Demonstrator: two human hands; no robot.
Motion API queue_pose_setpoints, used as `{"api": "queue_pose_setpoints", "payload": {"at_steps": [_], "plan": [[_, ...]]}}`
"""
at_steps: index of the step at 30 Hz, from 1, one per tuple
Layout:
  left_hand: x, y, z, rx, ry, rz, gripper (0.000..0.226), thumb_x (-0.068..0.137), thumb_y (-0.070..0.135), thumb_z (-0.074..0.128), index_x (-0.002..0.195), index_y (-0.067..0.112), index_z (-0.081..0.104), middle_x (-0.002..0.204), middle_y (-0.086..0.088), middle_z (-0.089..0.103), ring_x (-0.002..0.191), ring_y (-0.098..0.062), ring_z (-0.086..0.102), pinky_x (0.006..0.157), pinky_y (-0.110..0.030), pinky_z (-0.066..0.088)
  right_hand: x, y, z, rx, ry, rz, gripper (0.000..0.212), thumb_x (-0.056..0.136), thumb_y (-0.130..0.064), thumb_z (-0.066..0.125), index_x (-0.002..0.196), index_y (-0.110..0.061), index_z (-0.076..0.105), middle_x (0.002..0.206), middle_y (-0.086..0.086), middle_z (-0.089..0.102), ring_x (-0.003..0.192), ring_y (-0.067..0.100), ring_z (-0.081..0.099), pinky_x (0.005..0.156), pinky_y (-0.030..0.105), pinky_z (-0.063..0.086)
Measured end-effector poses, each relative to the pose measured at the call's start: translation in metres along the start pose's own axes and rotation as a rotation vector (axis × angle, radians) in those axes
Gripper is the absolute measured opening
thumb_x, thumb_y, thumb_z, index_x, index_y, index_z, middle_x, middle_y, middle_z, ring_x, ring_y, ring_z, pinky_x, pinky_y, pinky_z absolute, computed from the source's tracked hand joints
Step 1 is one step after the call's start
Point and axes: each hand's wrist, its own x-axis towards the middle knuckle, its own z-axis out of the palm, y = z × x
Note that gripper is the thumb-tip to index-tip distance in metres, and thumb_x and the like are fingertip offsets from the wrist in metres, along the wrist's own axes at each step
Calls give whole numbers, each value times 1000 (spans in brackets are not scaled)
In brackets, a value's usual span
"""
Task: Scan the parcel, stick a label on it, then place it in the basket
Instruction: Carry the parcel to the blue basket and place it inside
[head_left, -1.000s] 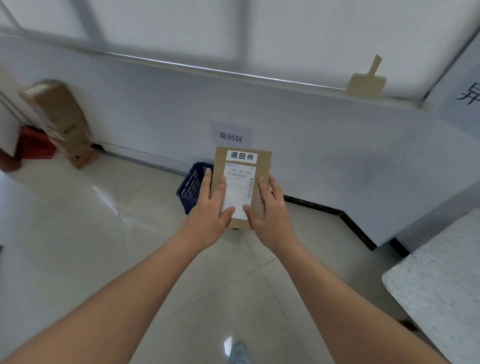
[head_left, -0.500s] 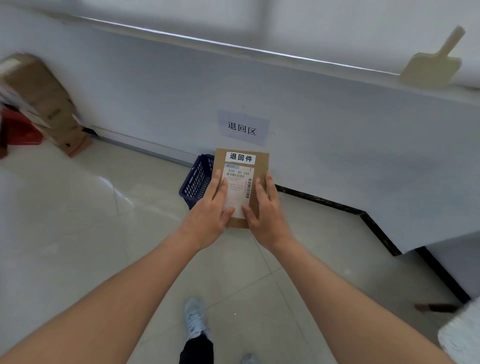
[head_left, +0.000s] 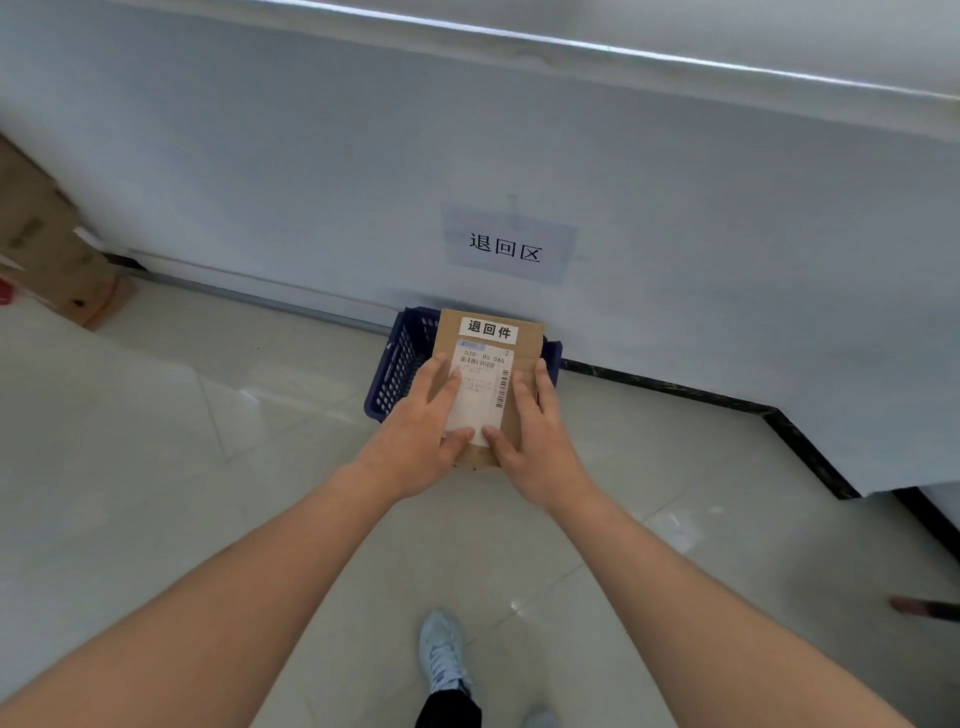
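Parcel (head_left: 524, 358) now nearer basket (head_left: 397, 364), fingers of left hand (head_left: 418, 431), right hand (head_left: 537, 436) clasping it

Both forearms are bare to the elbow, with no sleeves, watch or rings on the left hand (head_left: 415, 436) or right hand (head_left: 540, 441). Below, a pale grey-blue laced sneaker (head_left: 441, 654) meets a black trouser leg (head_left: 448, 709).
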Motion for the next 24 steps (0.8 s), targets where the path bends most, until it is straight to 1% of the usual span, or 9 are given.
{"api": "queue_pose_setpoints", "payload": {"at_steps": [2, 6, 10, 14, 16, 19, 22, 23, 24], "plan": [[21, -16, -3, 7, -20, 0, 79, 100, 38, 63, 162, 7, 26, 171, 3, 2, 144, -33, 39, 112, -48, 47, 23, 3, 8, 23, -20, 24, 87, 102, -28, 67, 167, -11, 12, 176, -1, -15, 162, 17, 4, 115, 17, 15], [69, -38, -1, 35, -42, -2, 79, 99, 41, 62, 162, 10, 27, 170, 2, 5, 137, -31, 48, 111, -46, 46, 72, 15, 18, 43, -20, 51, 86, 102, -27, 68, 167, -12, 15, 176, 1, -13, 162, 17, 1, 116, 14, 11], [118, -61, 14, 25, -71, -20, 80, 99, 41, 62, 163, 10, 25, 169, 6, 4, 138, -30, 46, 110, -46, 48, 121, 42, 31, 55, -24, 50, 83, 101, -29, 69, 166, -14, 20, 176, 1, -10, 161, 13, 2, 113, 10, 12], [156, -86, 39, 10, -111, -58, 80, 99, 41, 62, 163, 11, 23, 169, 8, 3, 136, -28, 49, 109, -42, 50, 163, 74, 52, 64, -45, 64, 84, 99, -31, 71, 166, -17, 22, 176, -2, -10, 162, 14, 6, 115, 14, 16], [171, -98, 53, -5, -137, -70, 81, 100, 39, 62, 164, 11, 21, 169, 8, 2, 138, -27, 48, 110, -40, 49, 179, 88, 63, 62, -55, 72, 83, 99, -30, 71, 166, -18, 23, 176, -2, -10, 162, 15, 6, 115, 15, 17], [195, -122, 73, -52, -173, -71, 84, 99, 35, 64, 165, 11, 16, 168, 11, -2, 139, -27, 46, 110, -41, 50, 203, 104, 78, 62, -99, 77, 82, 100, -26, 71, 166, -15, 23, 175, 0, -14, 162, 14, 2, 115, 13, 13], [217, -148, 89, -74, -184, -61, 87, 98, 31, 67, 165, 11, 14, 167, 12, -3, 138, -27, 46, 107, -39, 53, 229, 118, 95, 73, -125, 69, 82, 100, -20, 71, 166, -14, 21, 175, 2, -18, 155, 2, -5, 112, 6, 8], [225, -159, 95, -76, -184, -62, 88, 98, 30, 67, 165, 10, 14, 167, 12, -3, 138, -26, 46, 106, -39, 53, 239, 123, 104, 74, -129, 67, 83, 99, -18, 71, 166, -15, 22, 175, 3, -18, 155, 2, -7, 110, 3, 6], [231, -169, 100, -75, -184, -62, 88, 98, 29, 68, 165, 10, 15, 167, 12, -3, 138, -26, 46, 106, -39, 53, 248, 128, 112, 74, -133, 67, 84, 98, -16, 72, 166, -15, 22, 174, 4, -18, 158, 7, -7, 110, 2, 5]]}}
